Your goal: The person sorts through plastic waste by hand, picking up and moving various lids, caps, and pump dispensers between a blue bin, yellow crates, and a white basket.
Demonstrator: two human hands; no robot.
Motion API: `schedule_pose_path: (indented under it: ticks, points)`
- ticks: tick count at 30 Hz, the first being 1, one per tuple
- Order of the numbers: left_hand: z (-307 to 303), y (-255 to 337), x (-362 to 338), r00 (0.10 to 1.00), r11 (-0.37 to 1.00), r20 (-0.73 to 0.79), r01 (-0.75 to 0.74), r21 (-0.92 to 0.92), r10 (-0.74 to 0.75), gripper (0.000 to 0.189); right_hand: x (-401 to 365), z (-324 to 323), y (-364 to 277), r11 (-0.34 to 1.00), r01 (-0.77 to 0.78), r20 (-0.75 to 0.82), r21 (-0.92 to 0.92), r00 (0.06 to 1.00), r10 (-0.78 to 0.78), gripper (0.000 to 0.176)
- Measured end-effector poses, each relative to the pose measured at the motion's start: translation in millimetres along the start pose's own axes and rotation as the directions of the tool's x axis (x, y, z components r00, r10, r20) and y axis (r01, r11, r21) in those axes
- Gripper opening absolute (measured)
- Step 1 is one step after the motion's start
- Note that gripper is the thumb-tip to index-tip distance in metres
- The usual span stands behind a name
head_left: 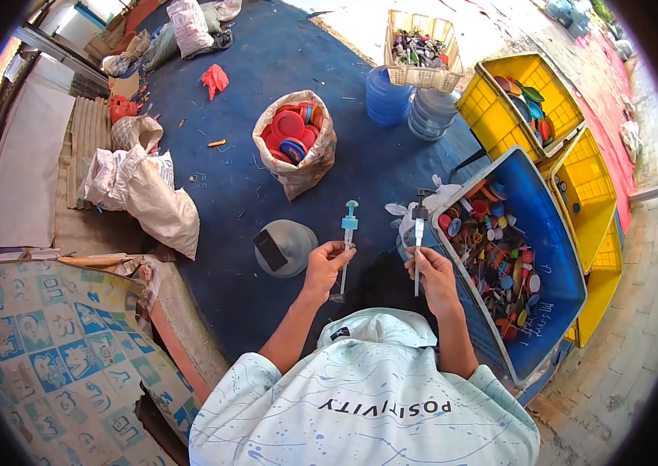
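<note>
Fingers [338, 250] of my left hand [325, 266] are curled in and pinching the thin stem of a teal-headed pump [349, 227]. It stands upright, with its head above my knuckles and its clear dip tube hanging below them. My right hand [434, 276] does the same with a black-headed pump [420, 233], its fingers pressed together around the white tube, so that the nozzle rises above the hand and the tube end pokes out beneath. The two pumps stand near each other, roughly parallel and not touching, and both are over the blue floor mat [236, 194] in front of my chest.

The only writing I can read is "POSITIVITY" on the front of my pale shirt [376, 404], which appears upside down from here. White scrawl on the inner wall of the blue crate [558, 264] is too faint to make out.

That crate sits just beside my right hand, tilted, and holds a jumble of coloured caps and pump parts. Yellow crates [500, 116] stand beyond it, one holding a few lids. A clear jug [286, 247] lies just to the left of my left hand, with a dark flat thing on it. Farther out on the mat an open sack of red lids [295, 140] stands upright, with two water bottles [410, 105] and a pale basket [421, 50] behind it. White sacks [146, 190] are slumped at the left edge of the mat, and a patterned cloth [41, 342] covers the floor near my left elbow.
</note>
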State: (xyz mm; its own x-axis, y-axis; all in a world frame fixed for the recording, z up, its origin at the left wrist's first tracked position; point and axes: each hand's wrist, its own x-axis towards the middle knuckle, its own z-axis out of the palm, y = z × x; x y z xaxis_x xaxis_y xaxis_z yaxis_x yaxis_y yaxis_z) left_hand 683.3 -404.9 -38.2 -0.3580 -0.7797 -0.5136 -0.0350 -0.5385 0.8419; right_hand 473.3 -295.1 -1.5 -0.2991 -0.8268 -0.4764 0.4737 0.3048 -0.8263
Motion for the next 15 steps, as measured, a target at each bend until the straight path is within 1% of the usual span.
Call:
schedule_pose_path:
  ticks: [4,7,8,10,11,14,15]
  points:
    - [-5,15,49,1.000,0.996,-0.001,0.021,-0.090,-0.021,0.018,53,5,0,1.000,-0.021,-0.004,-0.002,1.000,0.021,0.025]
    - [-5,23,94,0.999,0.989,0.012,0.047,-0.144,-0.046,0.017,106,10,-6,0.999,-0.048,-0.020,-0.015,0.999,0.048,0.025]
    - [-3,29,109,0.997,0.986,-0.006,0.069,-0.153,-0.071,0.017,127,12,-8,0.998,-0.061,-0.004,-0.017,0.998,0.061,0.025]
    - [4,44,141,0.993,0.981,-0.023,0.109,-0.163,-0.114,0.017,167,18,-24,0.997,-0.071,0.011,-0.015,0.997,0.071,0.026]
    - [7,52,159,0.991,0.974,-0.001,0.128,-0.186,-0.131,0.016,186,19,-36,0.997,-0.082,0.034,-0.012,0.996,0.083,0.026]
    - [29,95,206,0.991,0.979,0.019,0.133,-0.153,-0.132,0.017,235,27,-72,1.000,-0.025,0.051,0.004,0.998,0.025,0.026]
    - [33,105,225,0.990,0.985,0.062,0.137,-0.109,-0.131,0.020,250,26,-81,1.000,-0.001,0.045,-0.018,0.999,0.002,0.026]
